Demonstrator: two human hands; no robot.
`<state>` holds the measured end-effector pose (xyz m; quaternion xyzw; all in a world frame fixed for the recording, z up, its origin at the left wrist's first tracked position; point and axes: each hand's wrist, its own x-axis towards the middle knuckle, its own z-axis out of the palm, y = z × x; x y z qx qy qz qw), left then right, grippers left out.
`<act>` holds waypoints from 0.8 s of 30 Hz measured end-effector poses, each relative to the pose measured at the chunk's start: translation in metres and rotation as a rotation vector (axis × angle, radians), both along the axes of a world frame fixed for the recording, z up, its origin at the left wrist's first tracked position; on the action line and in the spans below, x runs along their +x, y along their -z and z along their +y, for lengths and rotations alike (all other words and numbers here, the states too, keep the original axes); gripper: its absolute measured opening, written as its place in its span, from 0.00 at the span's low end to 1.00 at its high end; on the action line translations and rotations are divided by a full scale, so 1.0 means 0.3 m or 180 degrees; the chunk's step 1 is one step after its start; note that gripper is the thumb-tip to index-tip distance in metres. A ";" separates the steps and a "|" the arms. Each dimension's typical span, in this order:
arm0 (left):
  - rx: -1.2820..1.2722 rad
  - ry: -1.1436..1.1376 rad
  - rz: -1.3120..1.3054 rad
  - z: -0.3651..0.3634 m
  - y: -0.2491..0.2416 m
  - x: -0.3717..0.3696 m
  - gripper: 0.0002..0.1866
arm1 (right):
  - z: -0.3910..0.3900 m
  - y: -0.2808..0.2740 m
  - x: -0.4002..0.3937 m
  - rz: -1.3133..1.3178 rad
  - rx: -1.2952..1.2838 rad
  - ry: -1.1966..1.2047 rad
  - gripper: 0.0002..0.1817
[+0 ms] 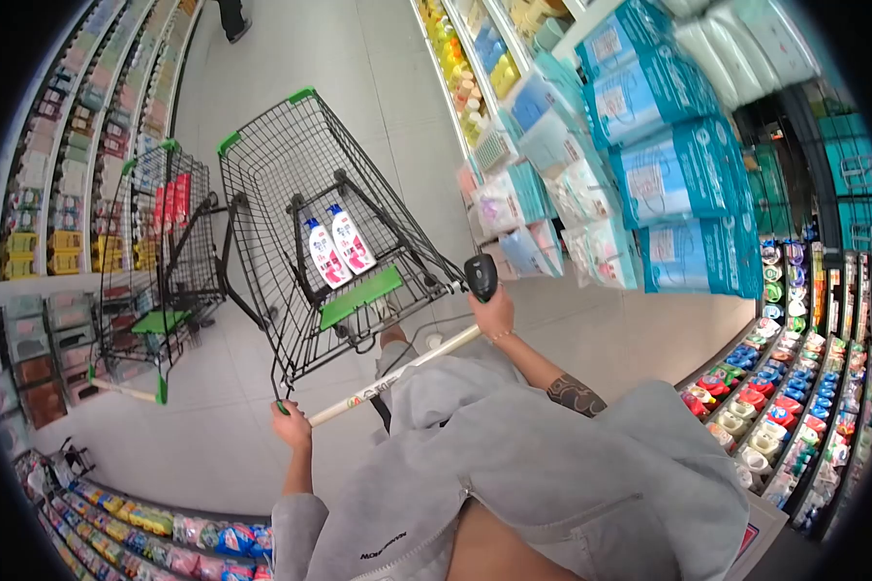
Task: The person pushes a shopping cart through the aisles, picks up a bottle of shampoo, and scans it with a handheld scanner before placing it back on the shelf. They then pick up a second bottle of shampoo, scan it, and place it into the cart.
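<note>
A black wire shopping cart (262, 174) with green corners stands in front of me. Two white pump bottles with blue tops, a left bottle (326, 254) and a right bottle (352, 240), lie side by side in it, near the green seat flap (360, 298). My left hand (292, 424) is closed around the left end of the pale cart handle (397, 377). At the handle's right end, my right hand (495, 314) is closed on a black handheld device (481, 277) that looks like a barcode scanner. A dark cable runs close to the handle.
Another cart (155, 261) with red packages stands at the left, against stocked shelves (77, 145). Blue packs (649, 184) hang at the right, above the aisle floor (591, 334). Bottle shelves (785, 387) line the far right. A person's leg (231, 17) shows up the aisle.
</note>
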<state>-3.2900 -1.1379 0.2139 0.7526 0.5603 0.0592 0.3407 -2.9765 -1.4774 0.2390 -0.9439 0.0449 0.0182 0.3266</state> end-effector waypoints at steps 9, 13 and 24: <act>0.0572 0.0245 0.0192 0.280 0.032 0.354 0.11 | 0.193 0.017 0.281 0.0113 -0.0321 0.0283 0.22; 0.0507 0.0246 0.0332 0.327 -0.044 0.569 0.12 | 0.230 0.069 0.451 0.0399 -0.0095 0.0271 0.25; 0.0378 0.0499 0.0162 0.563 -0.014 1.031 0.12 | 0.424 0.081 0.866 0.0529 -0.0426 0.0561 0.33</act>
